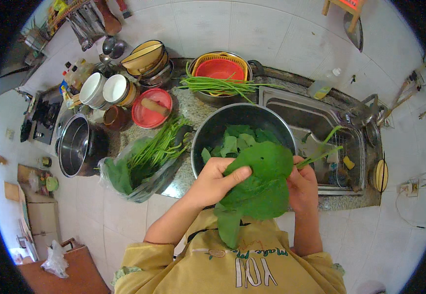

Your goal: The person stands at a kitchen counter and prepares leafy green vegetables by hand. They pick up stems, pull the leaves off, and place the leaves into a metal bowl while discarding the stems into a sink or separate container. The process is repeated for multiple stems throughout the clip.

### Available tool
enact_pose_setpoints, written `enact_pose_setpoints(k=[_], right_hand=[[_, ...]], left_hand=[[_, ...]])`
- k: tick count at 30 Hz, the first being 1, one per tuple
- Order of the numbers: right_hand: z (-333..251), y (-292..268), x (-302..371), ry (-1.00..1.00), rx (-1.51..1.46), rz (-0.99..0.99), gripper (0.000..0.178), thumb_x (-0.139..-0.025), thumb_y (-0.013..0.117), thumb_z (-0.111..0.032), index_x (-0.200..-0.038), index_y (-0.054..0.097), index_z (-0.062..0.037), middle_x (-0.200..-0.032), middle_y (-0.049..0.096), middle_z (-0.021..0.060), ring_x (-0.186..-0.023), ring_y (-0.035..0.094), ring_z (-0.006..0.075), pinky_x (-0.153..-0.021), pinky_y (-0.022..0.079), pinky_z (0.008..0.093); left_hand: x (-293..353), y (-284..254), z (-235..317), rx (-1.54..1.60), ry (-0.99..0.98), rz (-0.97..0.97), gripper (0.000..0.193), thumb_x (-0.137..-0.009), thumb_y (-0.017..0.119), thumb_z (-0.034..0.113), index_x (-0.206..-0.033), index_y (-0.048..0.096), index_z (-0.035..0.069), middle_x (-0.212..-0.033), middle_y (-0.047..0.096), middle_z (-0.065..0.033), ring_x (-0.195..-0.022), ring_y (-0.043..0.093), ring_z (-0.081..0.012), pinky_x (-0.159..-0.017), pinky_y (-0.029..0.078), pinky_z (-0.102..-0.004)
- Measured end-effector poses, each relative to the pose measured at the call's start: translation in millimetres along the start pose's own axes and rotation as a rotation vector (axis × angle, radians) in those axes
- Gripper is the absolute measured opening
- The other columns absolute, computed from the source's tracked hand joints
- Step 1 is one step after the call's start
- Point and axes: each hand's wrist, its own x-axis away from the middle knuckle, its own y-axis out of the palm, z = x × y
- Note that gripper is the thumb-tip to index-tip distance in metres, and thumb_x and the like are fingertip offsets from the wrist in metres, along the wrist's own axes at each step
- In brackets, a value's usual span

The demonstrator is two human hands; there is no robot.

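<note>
In the centre of the frame, a few broad green leaves [259,181] spread over the near edge of a round metal basin [212,126], their lower tips hanging in front of the person's yellow top [208,269]. The left hand [215,180] pinches them at their left side, thumb pressed flat on the upper face; its other fingers are partly hidden. The right hand [302,183] is at their right edge, fingers closed around thin stems [323,156] that jut rightward over the sink [298,116]. Loose leaf pieces [237,139] lie inside the basin. On the worktop [188,105], left of it, an open clear plastic bag [142,193] holds more stemmed greens [151,149]. At upper centre, long bare stalks [210,85] lie across a red basket [220,68].
</note>
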Motion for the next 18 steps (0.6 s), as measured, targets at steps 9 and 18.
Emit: enact_pose_setpoints(k=[9, 18], right_hand=[[3.0, 3.7, -2.0, -0.002, -0.023, 0.02, 0.008, -0.085, 0.049, -0.01, -0.091, 0.047, -0.0054, -0.086, 0.056, 0.0042, -0.079, 0.054, 0.0146, -0.071, 0.044, 0.0255], [7.1, 17.8, -6.2, -0.209, -0.014, 0.004, 0.006, -0.084, 0.049, -0.004, -0.089, 0.046, -0.0023, -0.08, 0.056, 0.0087, -0.074, 0.054, 0.016, -0.068, 0.044, 0.0272]], left_hand=[[4.9, 14.9, 3.9, 0.15, 0.002, -0.061, 0.038, -0.093, 0.039, 0.028, -0.097, 0.058, -0.004, -0.087, 0.061, -0.0035, -0.078, 0.055, -0.008, -0.07, 0.044, -0.0229], [10.0, 14.3, 18.7, -0.278, 0.204, -0.003, 0.045, -0.069, 0.067, 0.003, -0.111, 0.051, 0.0, -0.099, 0.058, -0.0072, -0.09, 0.054, -0.0125, -0.079, 0.043, -0.0261]])
